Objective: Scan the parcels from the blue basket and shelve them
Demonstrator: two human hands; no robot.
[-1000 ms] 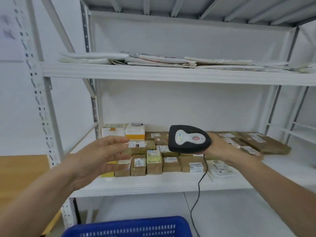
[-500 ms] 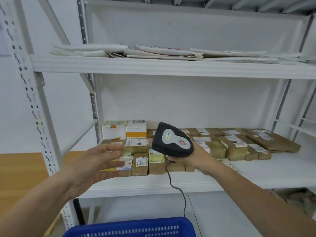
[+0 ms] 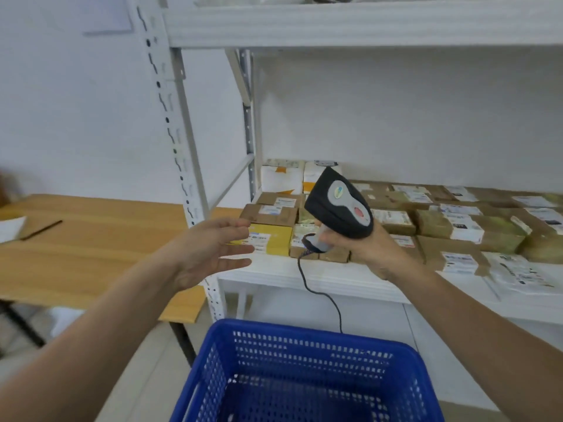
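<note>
My right hand (image 3: 368,248) grips the handle of a black barcode scanner (image 3: 339,204) in front of the lower shelf (image 3: 320,278); its cable hangs down toward the floor. My left hand (image 3: 210,251) hovers with straight fingers and holds nothing, just left of the shelf edge, beside a yellow parcel (image 3: 271,239). Several brown taped parcels (image 3: 451,226) with white labels lie in rows on the shelf. The blue basket (image 3: 304,339) stands below my arms; the part of its inside that I see holds no parcel.
A white slotted upright (image 3: 170,123) frames the shelf's left side. A wooden table (image 3: 91,245) to the left carries a black pen (image 3: 42,229) and a sheet of paper. An upper shelf board (image 3: 365,22) runs across the top.
The view has dropped and swung left, showing more of the basket and the table. My right hand has tilted the scanner's head further up. My left hand stays open with nothing in it.
</note>
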